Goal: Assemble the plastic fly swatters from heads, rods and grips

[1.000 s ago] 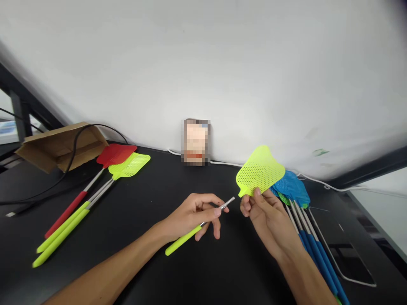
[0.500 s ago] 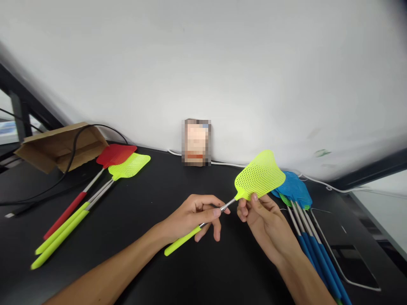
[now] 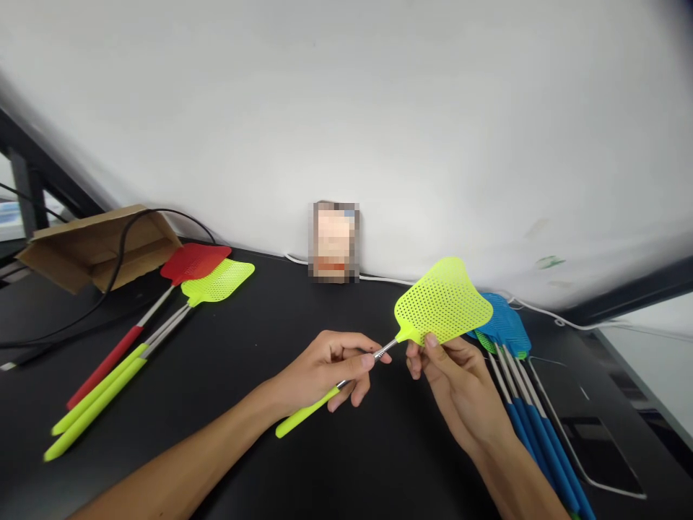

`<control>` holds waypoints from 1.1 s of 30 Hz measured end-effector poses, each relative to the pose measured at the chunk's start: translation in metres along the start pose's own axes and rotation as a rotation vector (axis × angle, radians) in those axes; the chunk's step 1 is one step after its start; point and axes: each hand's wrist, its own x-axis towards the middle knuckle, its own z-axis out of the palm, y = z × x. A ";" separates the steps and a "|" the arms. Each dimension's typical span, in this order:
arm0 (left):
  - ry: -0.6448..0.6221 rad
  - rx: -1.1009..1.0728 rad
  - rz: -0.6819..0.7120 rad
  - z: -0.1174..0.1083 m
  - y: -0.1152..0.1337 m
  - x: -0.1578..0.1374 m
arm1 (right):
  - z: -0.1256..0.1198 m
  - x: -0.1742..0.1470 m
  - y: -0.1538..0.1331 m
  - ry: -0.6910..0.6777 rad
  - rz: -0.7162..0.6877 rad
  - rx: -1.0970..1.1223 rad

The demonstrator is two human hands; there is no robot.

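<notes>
Pinching rod (image 3: 390,347) in left hand (image 3: 325,372), slanted up-right to neck (image 3: 408,332) of head (image 3: 444,300), itself pinched low in right hand (image 3: 460,386)

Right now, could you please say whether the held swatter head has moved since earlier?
Yes: against the pixelated object, the swatter head has shifted, its neck slightly left and down, meeting the metal rod.

Black bench (image 3: 216,361): red swatter (image 3: 195,263) and two lime swatters (image 3: 216,283) are laid at left, near open cardboard box (image 3: 81,230). Blue swatters (image 3: 509,325) are bunched at right, beside dark flat panel (image 3: 600,455). Pixelated packet (image 3: 334,242) is stood at back.
</notes>
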 end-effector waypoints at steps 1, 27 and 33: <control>0.011 0.008 0.007 0.000 0.000 0.000 | 0.000 0.000 0.000 -0.003 -0.004 -0.018; -0.154 -0.637 -0.111 0.038 -0.006 -0.007 | 0.016 -0.001 0.005 -0.076 0.309 0.278; -0.141 -0.654 -0.106 0.037 -0.010 -0.007 | 0.012 -0.006 0.007 -0.052 0.207 0.104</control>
